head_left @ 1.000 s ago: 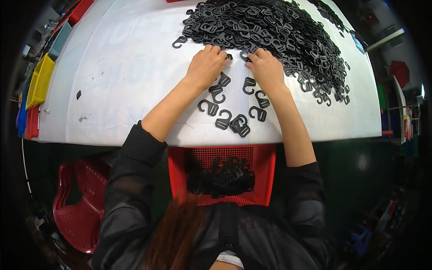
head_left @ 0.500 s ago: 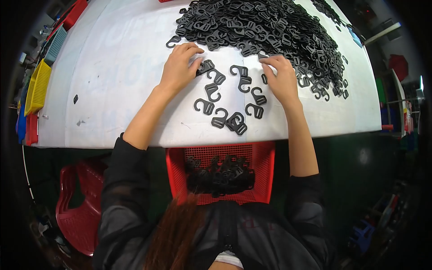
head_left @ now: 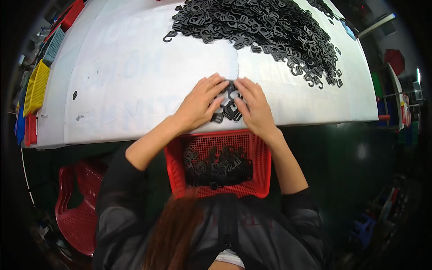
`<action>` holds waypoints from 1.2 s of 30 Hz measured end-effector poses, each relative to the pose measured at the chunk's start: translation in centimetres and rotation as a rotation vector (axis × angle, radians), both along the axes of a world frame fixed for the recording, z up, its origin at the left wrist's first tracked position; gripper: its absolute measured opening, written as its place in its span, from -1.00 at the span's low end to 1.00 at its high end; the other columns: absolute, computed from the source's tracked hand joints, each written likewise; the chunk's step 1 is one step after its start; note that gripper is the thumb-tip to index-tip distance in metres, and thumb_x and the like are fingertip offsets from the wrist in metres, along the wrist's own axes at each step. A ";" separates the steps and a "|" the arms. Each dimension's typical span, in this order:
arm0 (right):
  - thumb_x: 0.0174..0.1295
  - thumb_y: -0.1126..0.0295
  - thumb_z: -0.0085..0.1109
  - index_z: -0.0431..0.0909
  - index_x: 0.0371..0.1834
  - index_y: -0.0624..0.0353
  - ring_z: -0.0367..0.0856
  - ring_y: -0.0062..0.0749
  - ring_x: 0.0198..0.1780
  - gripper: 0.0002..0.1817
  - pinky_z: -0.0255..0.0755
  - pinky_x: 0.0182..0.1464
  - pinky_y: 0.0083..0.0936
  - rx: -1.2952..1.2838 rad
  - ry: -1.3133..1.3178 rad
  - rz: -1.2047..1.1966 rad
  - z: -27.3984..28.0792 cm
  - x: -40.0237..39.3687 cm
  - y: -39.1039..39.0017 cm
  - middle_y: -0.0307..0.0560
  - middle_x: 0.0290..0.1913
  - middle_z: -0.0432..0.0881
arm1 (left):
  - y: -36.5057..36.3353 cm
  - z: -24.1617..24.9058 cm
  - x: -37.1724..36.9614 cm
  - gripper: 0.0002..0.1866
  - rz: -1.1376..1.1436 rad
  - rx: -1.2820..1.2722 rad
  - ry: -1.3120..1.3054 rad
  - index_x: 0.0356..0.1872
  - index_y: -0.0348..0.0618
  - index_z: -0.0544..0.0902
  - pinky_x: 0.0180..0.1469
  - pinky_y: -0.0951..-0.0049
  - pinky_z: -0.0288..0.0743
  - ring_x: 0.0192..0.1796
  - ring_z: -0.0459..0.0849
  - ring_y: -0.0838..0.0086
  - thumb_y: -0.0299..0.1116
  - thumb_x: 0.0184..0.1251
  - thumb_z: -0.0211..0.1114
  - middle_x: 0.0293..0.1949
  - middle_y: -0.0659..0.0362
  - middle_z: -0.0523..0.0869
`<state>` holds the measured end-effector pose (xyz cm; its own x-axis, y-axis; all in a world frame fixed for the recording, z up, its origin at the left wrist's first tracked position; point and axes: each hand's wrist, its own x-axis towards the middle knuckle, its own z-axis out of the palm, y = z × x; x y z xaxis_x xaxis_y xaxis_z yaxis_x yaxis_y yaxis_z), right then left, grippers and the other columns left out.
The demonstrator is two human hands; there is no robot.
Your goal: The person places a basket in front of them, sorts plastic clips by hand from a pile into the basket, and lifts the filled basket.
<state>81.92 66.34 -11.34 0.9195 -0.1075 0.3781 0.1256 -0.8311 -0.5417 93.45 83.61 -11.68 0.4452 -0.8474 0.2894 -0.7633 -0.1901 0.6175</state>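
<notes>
Near the table's front edge, my left hand (head_left: 201,103) and my right hand (head_left: 256,104) lie cupped at either side of a small cluster of black plastic hook buckles (head_left: 231,110). The fingers of both hands are curved but apart, touching the outer pieces and grasping none that I can see. My fingertips almost meet beyond the cluster and partly hide it. Just below the table edge stands a red basket (head_left: 264,168) with many black buckles (head_left: 220,165) inside.
A large heap of black buckles (head_left: 256,27) covers the back right of the white table (head_left: 135,81). One loose piece (head_left: 75,95) lies far left. Yellow (head_left: 37,87) and blue-grey (head_left: 54,45) baskets line the left edge. A dark red chair (head_left: 76,220) stands lower left.
Both hands have moved inward and toward the table's front edge. The spread-out buckles between them are now bunched into a tight cluster.
</notes>
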 end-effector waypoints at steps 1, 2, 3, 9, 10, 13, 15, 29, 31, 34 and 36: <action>0.25 0.38 0.12 0.42 0.21 0.25 0.33 -0.03 0.31 -0.55 0.10 0.38 -0.10 -0.018 0.025 0.014 0.5 -1.7 0.7 0.06 0.22 0.43 | 1.0 0.4 -1.3 -0.56 -0.027 -0.007 0.028 0.27 -0.20 0.42 0.46 0.10 0.05 0.40 0.28 0.07 -0.42 0.38 0.08 0.28 -0.05 0.41; 0.23 0.40 0.13 0.43 0.19 0.24 0.35 -0.04 0.30 -0.56 0.12 0.37 -0.10 -0.002 0.039 0.030 0.9 -3.2 1.4 0.06 0.20 0.45 | 1.9 1.0 -2.5 -0.57 -0.056 0.005 0.061 0.26 -0.20 0.44 0.45 0.11 0.08 0.39 0.29 0.08 -0.44 0.37 0.08 0.27 -0.05 0.42; 0.22 0.41 0.15 0.45 0.18 0.24 0.36 -0.04 0.28 -0.57 0.15 0.36 -0.10 0.015 0.053 0.047 1.3 -4.5 2.0 0.05 0.19 0.46 | 2.8 1.6 -3.7 -0.58 -0.083 0.016 0.094 0.24 -0.20 0.45 0.43 0.13 0.12 0.38 0.31 0.10 -0.47 0.36 0.08 0.25 -0.05 0.43; 0.24 0.49 0.12 0.62 -0.07 0.24 0.50 -0.09 0.15 -0.78 0.34 0.23 -0.25 0.281 0.077 -0.041 4.1 -7.3 -0.6 0.05 -0.03 0.60 | 4.2 4.0 -5.9 -0.73 -0.081 -0.075 0.446 0.03 -0.24 0.60 0.16 0.31 0.44 0.11 0.58 0.17 -0.51 0.33 0.13 0.01 -0.02 0.61; 0.25 0.50 0.11 0.64 -0.14 0.25 0.52 -0.10 0.10 -0.82 0.38 0.17 -0.31 0.190 -0.085 -0.198 4.1 -6.4 -3.5 0.07 -0.07 0.62 | 3.7 4.4 -5.5 -0.74 -0.031 -0.103 0.462 0.01 -0.22 0.61 0.07 0.35 0.49 0.01 0.63 0.21 -0.53 0.33 0.13 -0.04 -0.01 0.65; 0.34 0.35 0.03 0.58 0.03 0.24 0.40 -0.04 0.20 -0.71 0.28 0.24 -0.27 -0.098 -0.165 -0.754 1.0 -4.7 -15.5 0.11 0.10 0.55 | 2.6 4.6 -4.1 -0.72 0.003 -0.134 0.364 0.03 -0.28 0.60 0.17 0.34 0.41 0.09 0.60 0.21 -0.54 0.35 0.05 -0.01 -0.02 0.64; 0.35 0.09 -0.02 0.46 0.20 0.22 0.29 0.00 0.30 -0.50 0.11 0.34 -0.17 -0.091 -0.009 -0.952 -2.0 -3.0 -20.8 0.15 0.21 0.45 | 1.7 4.9 -3.6 -0.72 0.017 -0.149 0.327 0.02 -0.28 0.60 0.18 0.34 0.41 0.09 0.60 0.20 -0.54 0.34 0.07 -0.02 -0.03 0.65; 0.38 0.22 -0.03 0.43 0.22 0.28 0.38 -0.08 0.25 -0.55 0.13 0.35 -0.25 0.388 -0.010 -0.298 -0.8 6.9 -4.9 0.11 0.17 0.50 | -3.9 0.0 0.0 -0.60 0.236 -0.181 0.041 0.20 -0.24 0.48 0.33 0.26 0.30 0.34 0.39 0.07 -0.52 0.32 0.12 0.22 -0.08 0.49; 0.42 0.26 -0.06 0.46 0.21 0.26 0.52 -0.29 0.16 -0.60 0.31 0.21 -0.48 0.767 -0.009 -0.159 0.2 6.6 -4.1 0.03 0.11 0.59 | -2.8 -0.1 0.1 -0.59 0.265 -0.185 0.040 0.18 -0.31 0.47 0.34 0.24 0.28 0.33 0.38 0.06 -0.54 0.29 0.14 0.22 -0.09 0.47; 0.41 0.29 -0.03 0.57 0.11 0.19 0.54 -0.36 0.11 -0.67 0.34 0.15 -0.52 0.672 -0.088 -0.156 1.6 4.8 -4.3 -0.03 0.06 0.63 | -1.1 -0.4 -0.1 -0.59 0.310 -0.189 0.001 0.15 -0.33 0.49 0.32 0.23 0.30 0.28 0.41 0.06 -0.55 0.25 0.18 0.18 -0.07 0.49; 0.31 0.35 0.11 0.65 -0.03 0.14 0.57 -0.29 0.00 -0.76 0.39 0.06 -0.49 0.511 -0.076 -0.210 2.2 3.2 -3.9 -0.07 -0.06 0.64 | -0.5 -0.4 -0.2 -0.59 0.314 -0.195 -0.052 0.14 -0.30 0.51 0.26 0.25 0.34 0.22 0.46 0.09 -0.55 0.23 0.22 0.14 -0.04 0.53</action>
<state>85.09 62.41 -9.09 0.8306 -0.4725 0.2947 0.0404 -0.4766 -0.8782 93.24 83.14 -12.07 0.6550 -0.5986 0.4610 -0.7178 -0.3025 0.6271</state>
